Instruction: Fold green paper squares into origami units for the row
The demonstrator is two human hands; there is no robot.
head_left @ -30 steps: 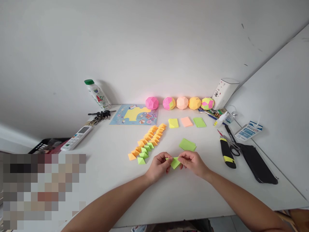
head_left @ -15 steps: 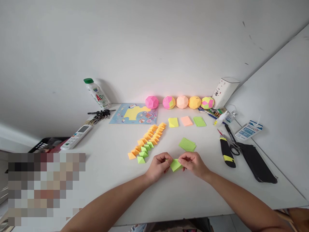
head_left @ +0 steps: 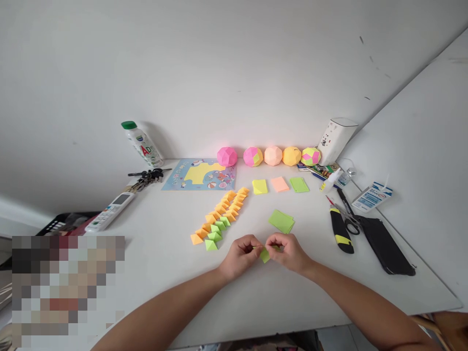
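Observation:
Between my two hands is a small green paper (head_left: 265,256), partly covered by the fingers. My left hand (head_left: 242,255) pinches its left side, and my right hand (head_left: 287,250) pinches it from the right and top, fingertips close together. Just beyond my right hand lie several loose green sheets (head_left: 281,221). To the left of my hands, folded green paper pieces (head_left: 215,236) stand in a short row alongside rows of folded orange pieces (head_left: 219,209).
Yellow (head_left: 260,186), pink (head_left: 280,184) and green paper stacks (head_left: 299,184) lie further back. Several faceted paper balls (head_left: 273,156) line the wall. A box cutter (head_left: 342,231), scissors (head_left: 351,225) and a black pouch (head_left: 386,246) lie right; a remote (head_left: 110,212) and bottle (head_left: 142,145) left.
My right hand has moved inward over the green paper, bringing its fingertips near my left hand's. More of the paper is covered now. The view has shifted slightly.

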